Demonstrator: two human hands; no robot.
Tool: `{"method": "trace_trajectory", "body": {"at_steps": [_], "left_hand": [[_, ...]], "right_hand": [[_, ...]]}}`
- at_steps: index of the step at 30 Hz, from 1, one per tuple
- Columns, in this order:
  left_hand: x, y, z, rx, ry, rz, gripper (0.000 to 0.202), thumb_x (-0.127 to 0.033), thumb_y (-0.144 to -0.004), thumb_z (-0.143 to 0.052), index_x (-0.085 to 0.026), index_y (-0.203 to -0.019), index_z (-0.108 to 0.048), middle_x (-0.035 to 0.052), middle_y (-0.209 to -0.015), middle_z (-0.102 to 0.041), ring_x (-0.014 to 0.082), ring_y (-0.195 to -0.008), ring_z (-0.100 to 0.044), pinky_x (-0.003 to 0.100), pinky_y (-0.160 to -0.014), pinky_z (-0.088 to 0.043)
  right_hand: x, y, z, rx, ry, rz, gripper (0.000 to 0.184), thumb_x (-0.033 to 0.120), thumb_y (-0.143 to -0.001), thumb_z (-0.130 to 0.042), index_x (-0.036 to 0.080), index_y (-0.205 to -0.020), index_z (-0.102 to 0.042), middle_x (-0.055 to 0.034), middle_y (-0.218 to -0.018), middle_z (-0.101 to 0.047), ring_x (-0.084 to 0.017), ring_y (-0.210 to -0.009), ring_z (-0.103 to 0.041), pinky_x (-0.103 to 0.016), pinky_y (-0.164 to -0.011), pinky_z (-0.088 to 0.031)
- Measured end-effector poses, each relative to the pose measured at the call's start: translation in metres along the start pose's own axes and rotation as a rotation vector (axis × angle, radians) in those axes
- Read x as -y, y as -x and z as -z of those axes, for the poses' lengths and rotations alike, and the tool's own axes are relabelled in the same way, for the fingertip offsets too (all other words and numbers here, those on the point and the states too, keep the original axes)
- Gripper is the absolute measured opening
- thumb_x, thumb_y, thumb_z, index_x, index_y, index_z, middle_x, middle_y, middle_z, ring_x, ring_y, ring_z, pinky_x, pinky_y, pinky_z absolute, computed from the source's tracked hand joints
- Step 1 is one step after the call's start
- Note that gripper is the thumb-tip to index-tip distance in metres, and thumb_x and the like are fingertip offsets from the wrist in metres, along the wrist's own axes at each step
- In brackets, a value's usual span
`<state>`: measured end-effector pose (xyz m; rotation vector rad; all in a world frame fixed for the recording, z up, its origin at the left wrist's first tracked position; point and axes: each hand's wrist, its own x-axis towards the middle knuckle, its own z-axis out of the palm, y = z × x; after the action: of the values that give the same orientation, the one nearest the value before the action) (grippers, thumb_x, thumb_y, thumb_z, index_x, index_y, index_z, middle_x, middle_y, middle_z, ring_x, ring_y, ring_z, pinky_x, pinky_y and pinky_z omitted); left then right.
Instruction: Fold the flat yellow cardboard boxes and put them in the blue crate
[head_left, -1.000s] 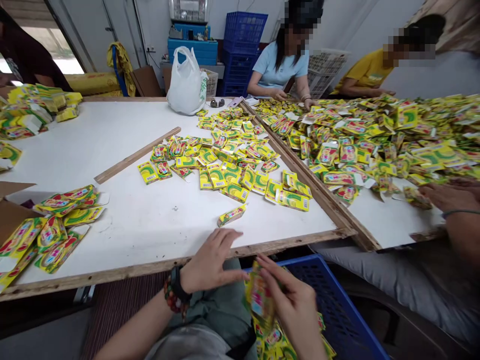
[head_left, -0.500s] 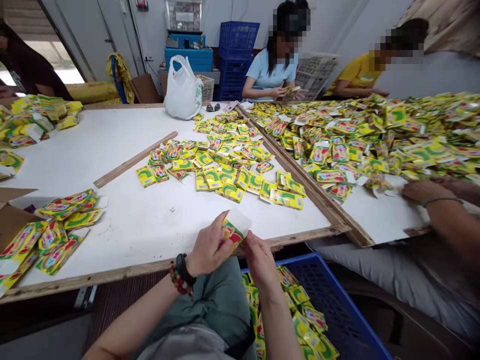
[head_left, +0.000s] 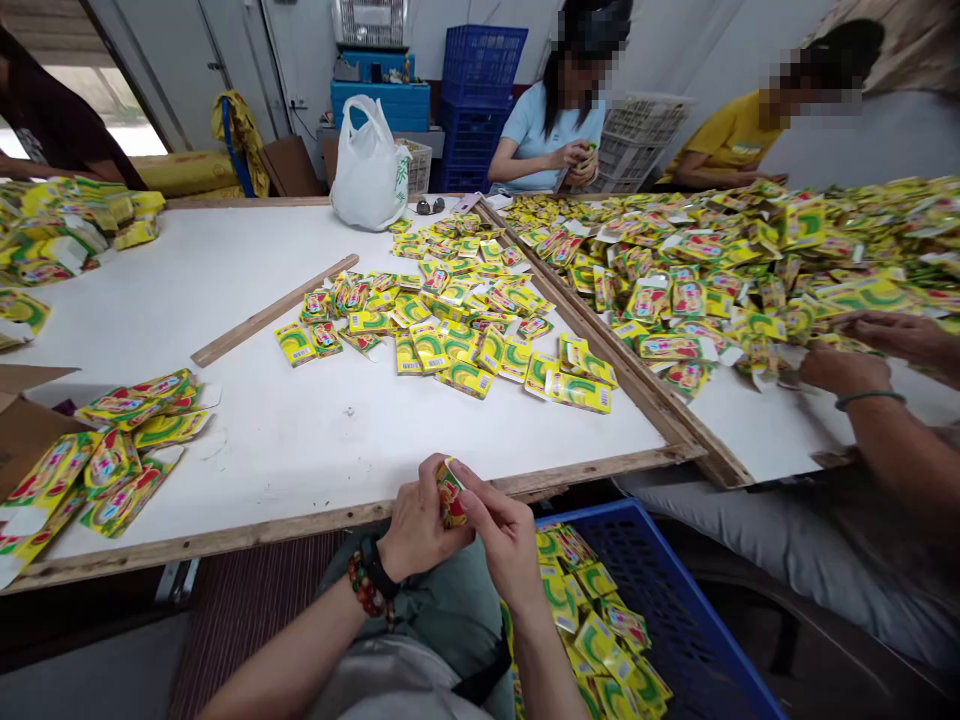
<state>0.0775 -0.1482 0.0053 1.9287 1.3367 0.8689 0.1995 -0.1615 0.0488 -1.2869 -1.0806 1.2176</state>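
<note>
While we sit at this tabletop [head_left: 337,430], what are our hands doing?

Our left hand [head_left: 424,515] and our right hand [head_left: 506,540] are both closed on one small yellow packet [head_left: 451,495]. They pinch it up in the air, just by the near edge of the tabletop.

So what step are we on?

It looks like we are working on one packet at a time, right in our fingers. It is so small that the next move calls for slow, careful fingers.

What is down beside our legs?

A blue crate [head_left: 660,590] with lots more yellow packets [head_left: 577,620] in it.

And on the white top?

Packets lie in a loose pile [head_left: 450,320], with a wooden strip [head_left: 274,310] near them. A big heap of packets [head_left: 712,270] sits on the next board, and another person's hand [head_left: 844,370] is at its edge.

What else is in the room?

We see a white plastic bag [head_left: 369,155], and stacked blue crates [head_left: 484,65] by the far wall.
</note>
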Motion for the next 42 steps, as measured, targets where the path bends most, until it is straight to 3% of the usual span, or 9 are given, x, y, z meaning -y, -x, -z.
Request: {"method": "trace_trajectory", "body": {"at_steps": [5,10,15,20,25,32,35,38,42], "left_hand": [[-0.01,-0.001,0.005,0.044,0.032,0.05,0.067,-0.028,-0.067,-0.06,-0.019,-0.123,-0.023,0.0065,-0.098,-0.061,0.0265,-0.084,-0.064,0.038,-0.073,-0.047],[-0.008,-0.005,0.007,0.071,0.062,0.085,0.067,-0.027,-0.068,-0.056,-0.018,-0.125,-0.022,0.0084,-0.103,-0.06,0.0271,-0.086,-0.062,0.04,-0.074,-0.046],[-0.012,-0.007,0.01,0.13,0.064,0.098,0.068,-0.031,-0.069,-0.056,-0.014,-0.127,-0.025,0.0078,-0.093,-0.061,0.0262,-0.078,-0.061,0.04,-0.071,-0.045],[-0.009,-0.01,0.009,0.164,0.05,0.071,0.073,-0.029,-0.066,-0.057,-0.015,-0.132,-0.028,0.0097,-0.101,-0.062,0.028,-0.086,-0.062,0.043,-0.078,-0.047],[-0.002,-0.012,0.007,0.121,0.1,-0.027,0.073,-0.031,-0.066,-0.06,-0.019,-0.133,-0.035,0.0091,-0.113,-0.062,0.0265,-0.094,-0.062,0.039,-0.081,-0.05],[0.0,-0.013,0.007,0.085,0.118,-0.067,0.065,-0.032,-0.071,-0.056,-0.02,-0.132,-0.038,0.0079,-0.11,-0.065,0.0253,-0.089,-0.065,0.035,-0.076,-0.05],[-0.001,-0.012,0.007,0.088,0.13,-0.07,0.068,-0.03,-0.066,-0.061,-0.019,-0.13,-0.04,0.008,-0.112,-0.064,0.0252,-0.09,-0.064,0.035,-0.076,-0.05],[-0.002,-0.012,0.008,0.093,0.152,-0.039,0.069,-0.028,-0.065,-0.061,-0.019,-0.13,-0.04,0.0063,-0.106,-0.065,0.0229,-0.083,-0.064,0.032,-0.072,-0.049],[-0.002,-0.012,0.009,0.083,0.163,-0.035,0.068,-0.028,-0.066,-0.061,-0.019,-0.13,-0.039,0.0072,-0.106,-0.065,0.0236,-0.084,-0.064,0.033,-0.073,-0.049]], "right_hand": [[0.006,-0.006,-0.003,-0.155,0.119,-0.089,0.042,0.041,-0.075,-0.067,0.016,-0.108,-0.071,-0.0036,-0.083,-0.074,-0.017,-0.062,-0.065,-0.029,-0.059,-0.055],[0.005,-0.008,-0.009,-0.079,0.031,-0.032,0.03,0.035,-0.07,-0.069,0.018,-0.094,-0.076,-0.0067,-0.1,-0.072,-0.023,-0.09,-0.069,-0.034,-0.082,-0.055],[0.002,-0.004,-0.006,-0.134,0.255,0.046,0.045,0.042,-0.082,-0.06,0.015,-0.119,-0.066,-0.0094,-0.109,-0.069,-0.018,-0.074,-0.068,-0.03,-0.068,-0.056],[0.008,-0.011,0.009,0.017,0.406,0.129,0.039,0.039,-0.087,-0.054,0.017,-0.117,-0.067,-0.0079,-0.11,-0.069,-0.019,-0.079,-0.069,-0.028,-0.069,-0.055],[0.008,-0.009,0.011,-0.002,0.371,0.133,0.036,0.036,-0.089,-0.054,0.017,-0.115,-0.068,-0.0068,-0.107,-0.071,-0.02,-0.085,-0.07,-0.03,-0.073,-0.058],[0.001,-0.002,0.001,-0.085,0.822,0.477,0.039,0.029,-0.092,-0.047,0.01,-0.121,-0.064,-0.0152,-0.107,-0.07,-0.02,-0.078,-0.071,-0.026,-0.066,-0.056],[0.001,-0.006,0.004,-0.115,0.62,0.31,0.038,0.033,-0.091,-0.051,0.011,-0.117,-0.067,-0.0118,-0.099,-0.072,-0.016,-0.066,-0.069,-0.024,-0.06,-0.055],[0.005,-0.011,0.006,-0.128,0.373,0.094,0.039,0.04,-0.085,-0.059,0.014,-0.113,-0.069,-0.0088,-0.104,-0.071,-0.02,-0.078,-0.07,-0.028,-0.068,-0.058],[0.006,-0.009,0.003,-0.085,0.242,0.035,0.036,0.04,-0.082,-0.062,0.017,-0.109,-0.071,-0.0077,-0.108,-0.069,-0.024,-0.09,-0.07,-0.035,-0.077,-0.058]]}}
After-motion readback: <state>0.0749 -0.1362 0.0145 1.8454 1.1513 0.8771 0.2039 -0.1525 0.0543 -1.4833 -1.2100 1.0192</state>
